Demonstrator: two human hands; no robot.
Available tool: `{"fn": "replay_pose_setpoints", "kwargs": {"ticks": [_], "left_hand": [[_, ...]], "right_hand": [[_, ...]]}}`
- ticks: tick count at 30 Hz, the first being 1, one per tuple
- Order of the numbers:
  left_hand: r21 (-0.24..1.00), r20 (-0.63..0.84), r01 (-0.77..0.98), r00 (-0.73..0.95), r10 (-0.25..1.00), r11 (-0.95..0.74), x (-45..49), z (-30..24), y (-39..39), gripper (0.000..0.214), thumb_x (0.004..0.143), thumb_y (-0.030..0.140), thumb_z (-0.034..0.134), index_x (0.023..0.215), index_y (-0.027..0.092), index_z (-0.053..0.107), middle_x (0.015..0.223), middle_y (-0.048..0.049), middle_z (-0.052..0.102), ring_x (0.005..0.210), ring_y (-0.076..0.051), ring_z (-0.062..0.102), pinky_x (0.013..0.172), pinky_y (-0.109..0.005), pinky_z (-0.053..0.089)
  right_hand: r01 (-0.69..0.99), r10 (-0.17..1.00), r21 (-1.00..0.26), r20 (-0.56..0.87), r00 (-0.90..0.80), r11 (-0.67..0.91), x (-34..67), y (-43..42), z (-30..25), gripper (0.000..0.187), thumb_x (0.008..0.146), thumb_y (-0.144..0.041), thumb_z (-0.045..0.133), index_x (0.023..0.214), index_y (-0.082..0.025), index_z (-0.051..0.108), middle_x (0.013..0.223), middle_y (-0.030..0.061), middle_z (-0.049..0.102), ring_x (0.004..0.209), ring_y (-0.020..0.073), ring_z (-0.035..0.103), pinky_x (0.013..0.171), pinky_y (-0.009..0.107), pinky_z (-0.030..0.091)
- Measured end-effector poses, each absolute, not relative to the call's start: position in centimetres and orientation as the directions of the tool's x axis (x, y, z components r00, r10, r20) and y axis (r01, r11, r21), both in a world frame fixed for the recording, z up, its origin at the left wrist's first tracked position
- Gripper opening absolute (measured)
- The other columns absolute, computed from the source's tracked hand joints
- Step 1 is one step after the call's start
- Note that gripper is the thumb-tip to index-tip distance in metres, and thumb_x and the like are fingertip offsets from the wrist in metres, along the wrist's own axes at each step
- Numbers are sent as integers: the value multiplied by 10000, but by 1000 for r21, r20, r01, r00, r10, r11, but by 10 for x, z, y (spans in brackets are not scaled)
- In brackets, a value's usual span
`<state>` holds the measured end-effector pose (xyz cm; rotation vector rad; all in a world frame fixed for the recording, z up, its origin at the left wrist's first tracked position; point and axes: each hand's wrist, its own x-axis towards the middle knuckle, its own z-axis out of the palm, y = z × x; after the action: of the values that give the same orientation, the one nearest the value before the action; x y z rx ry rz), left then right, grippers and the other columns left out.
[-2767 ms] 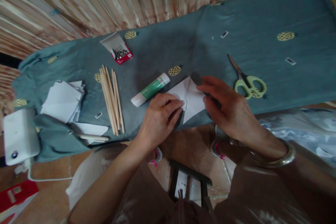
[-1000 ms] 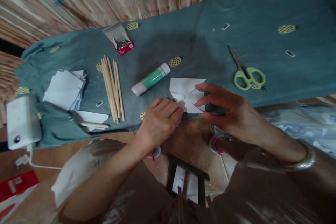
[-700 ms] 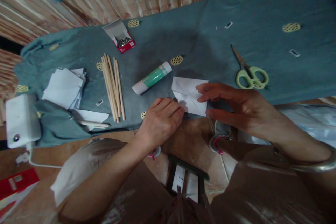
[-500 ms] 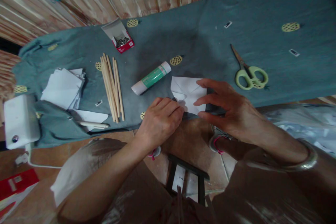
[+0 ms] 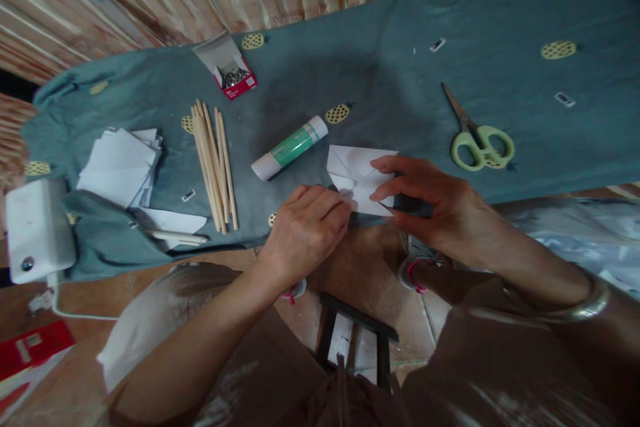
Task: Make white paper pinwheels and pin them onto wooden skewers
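A small sheet of white paper [image 5: 361,163], folded with crease lines across it, lies at the front edge of the cloth-covered table. My left hand [image 5: 313,221] is closed over its lower left corner, the fingertips pressed on it. From the right, my right hand [image 5: 431,203] holds the sheet, index and middle fingers bent over its top face and thumb at the lower right corner. My right palm hides part of that side. Just beyond my left hand lies a white and green glue stick [image 5: 294,145], capped. Green-handled scissors [image 5: 481,145] rest to the right, blades slightly apart.
Several thin wooden sticks [image 5: 214,170] lie left of the glue stick. Behind them stands an opened red box [image 5: 240,83] of small metal pieces. Farther left are a stack of white paper pieces [image 5: 117,167] and a white device [image 5: 40,230] with a cable. A dark stool [image 5: 357,320] stands below.
My right thumb and fingers have shifted slightly at the paper's right side, and its upper right corner now shows beyond the index finger. My left hand stays in place.
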<state>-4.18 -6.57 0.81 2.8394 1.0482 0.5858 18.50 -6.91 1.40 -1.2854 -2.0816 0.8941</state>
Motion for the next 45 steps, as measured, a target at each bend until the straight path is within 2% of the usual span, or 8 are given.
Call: {"fn": "replay_pose_setpoints", "kwargs": {"ticks": [3, 8, 11, 17, 22, 27, 32, 45], "left_hand": [[172, 333, 608, 705, 627, -775, -42, 8, -66, 129, 942, 161, 533, 906, 131, 653, 830, -45, 686, 768, -173, 602, 685, -315, 436], [167, 303, 612, 714, 631, -773, -40, 9, -66, 151, 951, 178, 519, 887, 137, 649, 827, -54, 685, 778, -187, 593, 677, -327, 443], [218, 322, 603, 698, 640, -767, -39, 8, -68, 127, 950, 173, 529, 995, 123, 637, 909, -70, 709, 835, -194, 616, 717, -332, 481], [274, 324, 556, 715, 620, -785, -39, 8, -73, 231, 975, 151, 480, 1183, 124, 577, 1031, -91, 716, 947, -197, 638, 797, -351, 533], [294, 281, 541, 740, 612, -788, -39, 10, -72, 222, 977, 149, 469, 1145, 104, 609, 1036, -104, 704, 983, -209, 624, 836, -361, 554], [293, 275, 542, 741, 613, -787, -38, 10, -70, 221, 980, 149, 456, 1112, 100, 627, 1015, -105, 696, 965, -204, 612, 836, -359, 565], [302, 270, 548, 735, 622, -780, -36, 11, -70, 224, 986, 151, 441, 1091, 109, 635, 1001, -101, 690, 947, -199, 608, 824, -358, 569], [303, 276, 546, 734, 620, -781, -35, 10, -69, 220, 986, 143, 441, 1079, 93, 633, 966, -103, 688, 913, -193, 600, 788, -345, 569]], "right_hand": [[537, 923, -787, 104, -371, 304, 182, -67, 11, 103, 862, -189, 587, 887, -235, 675, 1306, 84, 621, 1222, 285, 591, 1043, 537, 479], [553, 943, -786, 110, -315, 276, 176, -66, 7, 104, 884, -254, 588, 871, -246, 691, 1310, 84, 624, 1215, 291, 593, 1040, 541, 478], [602, 953, -753, 110, -283, 266, 172, -66, 6, 97, 879, -245, 596, 845, -257, 686, 1306, 76, 627, 1226, 289, 587, 1035, 553, 481], [655, 967, -715, 127, -223, 245, 165, -67, 6, 92, 849, -237, 627, 783, -274, 679, 1270, 63, 647, 1212, 300, 599, 1003, 550, 514], [682, 972, -694, 151, -177, 232, 160, -66, 5, 103, 825, -222, 632, 730, -233, 668, 1240, 109, 665, 1180, 301, 619, 988, 524, 521], [720, 975, -658, 135, -177, 222, 157, -65, 6, 120, 828, -204, 613, 727, -255, 653, 1234, 88, 670, 1182, 290, 614, 993, 523, 512], [718, 966, -648, 192, -170, 255, 156, -63, 4, 103, 823, -202, 610, 730, -218, 650, 1183, 138, 691, 1130, 299, 636, 961, 528, 518], [728, 970, -641, 171, -174, 244, 154, -63, 6, 113, 833, -183, 616, 743, -250, 627, 1195, 122, 671, 1154, 323, 610, 990, 542, 493]]}}
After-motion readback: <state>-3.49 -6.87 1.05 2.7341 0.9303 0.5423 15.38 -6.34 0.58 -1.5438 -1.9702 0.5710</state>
